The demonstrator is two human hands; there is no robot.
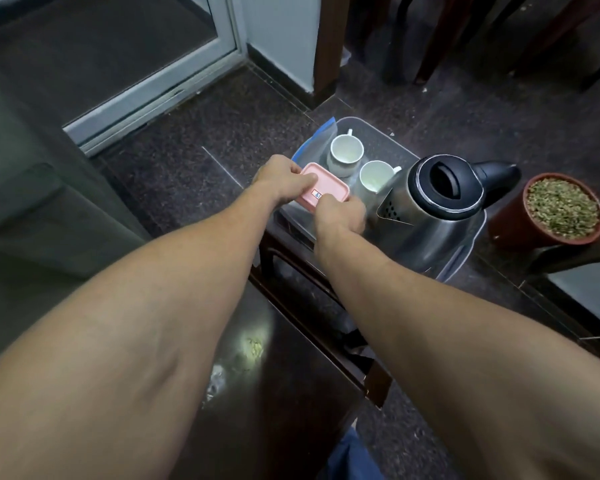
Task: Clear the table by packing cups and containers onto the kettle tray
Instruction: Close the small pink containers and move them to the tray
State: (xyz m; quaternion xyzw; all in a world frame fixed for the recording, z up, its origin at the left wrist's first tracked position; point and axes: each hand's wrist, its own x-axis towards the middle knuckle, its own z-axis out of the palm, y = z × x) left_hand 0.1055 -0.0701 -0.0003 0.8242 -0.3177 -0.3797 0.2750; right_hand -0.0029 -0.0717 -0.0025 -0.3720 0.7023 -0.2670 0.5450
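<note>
A small pink lidded container (326, 186) is held over the near left corner of the clear plastic tray (381, 133). My left hand (282, 178) grips its left edge and my right hand (340, 214) grips its near right corner. Behind it on the tray stand two white cups (345, 150) (375, 174), both upright. A steel kettle (440, 202) with a black lid fills the tray's right side. A clear zip bag with a blue strip (317, 142) leans along the tray's left edge.
The tray rests on a dark wooden side table (291, 358) with a glossy top. A brown pot of dried green bits (561, 209) stands right of the kettle. Dark speckled floor, a sliding door frame (146, 109) and chair legs lie beyond.
</note>
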